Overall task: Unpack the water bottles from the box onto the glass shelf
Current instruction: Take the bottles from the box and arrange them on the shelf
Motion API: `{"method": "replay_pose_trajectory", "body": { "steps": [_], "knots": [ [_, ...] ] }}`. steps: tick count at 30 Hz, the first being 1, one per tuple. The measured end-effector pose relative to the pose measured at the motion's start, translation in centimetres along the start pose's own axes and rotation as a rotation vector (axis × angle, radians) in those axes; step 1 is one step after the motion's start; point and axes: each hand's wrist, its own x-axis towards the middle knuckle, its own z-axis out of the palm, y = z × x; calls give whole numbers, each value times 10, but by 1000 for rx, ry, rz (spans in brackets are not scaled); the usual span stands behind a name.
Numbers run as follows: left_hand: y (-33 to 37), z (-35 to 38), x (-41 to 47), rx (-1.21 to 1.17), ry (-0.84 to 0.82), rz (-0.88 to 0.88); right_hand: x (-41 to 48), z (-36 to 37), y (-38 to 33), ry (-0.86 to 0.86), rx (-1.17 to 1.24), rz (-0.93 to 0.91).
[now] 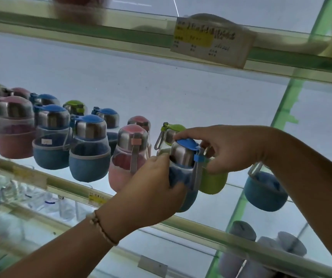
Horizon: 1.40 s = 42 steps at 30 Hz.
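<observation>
Two hands hold one blue bottle [181,154] at the front edge of the glass shelf [211,199]. The left hand [153,189] comes up from below and wraps round the soft blue bottom part of the bottle, with its thumb up by the shiny metal neck. The right hand [227,149] comes in from the right side and sits on top. Its fingers are curled round the blue lid [187,143] and the grey strap [198,173] that hangs down the side. So the bottle is right between the two hands, one low and left, one high and right. The bottle leans a little. Its bottom is just over the front rim of the shelf, but I cannot tell if it touches the glass. Just behind it stands a green bottle [213,183], partly hidden by the right hand. Just to the left stands a pink bottle [125,155], close to the left hand's fingers. More bottles [90,149] in blue, pink and green stand in rows farther left on the same shelf. Another blue one [265,191] stands off to the right, past a green post [285,105], under the right arm. A thin bracelet [103,227] is round the left wrist. A paper tag [211,41] with yellow on it hangs on the shelf above [101,35].
</observation>
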Motion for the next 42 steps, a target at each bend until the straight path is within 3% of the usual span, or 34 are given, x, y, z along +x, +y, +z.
{"method": "replay_pose_trajectory", "body": {
  "steps": [6, 11, 21, 26, 32, 42],
  "knots": [
    [5, 10, 1, -301, -112, 1, -15, 6, 2, 132, -47, 33],
    [7, 21, 13, -643, -157, -124, -34, 12, 11, 261, 57, 142],
    [48, 78, 37, -848, -348, -31, -91, 30, 53, 478, 325, 462],
    [67, 109, 46, -794, -473, 24, -127, 35, 69, 546, 388, 568],
    [90, 142, 50, -628, -303, 42, -143, 41, 87, 623, 440, 638],
    [95, 152, 59, -546, -304, 90, -151, 47, 104, 613, 503, 642]
  ]
}}
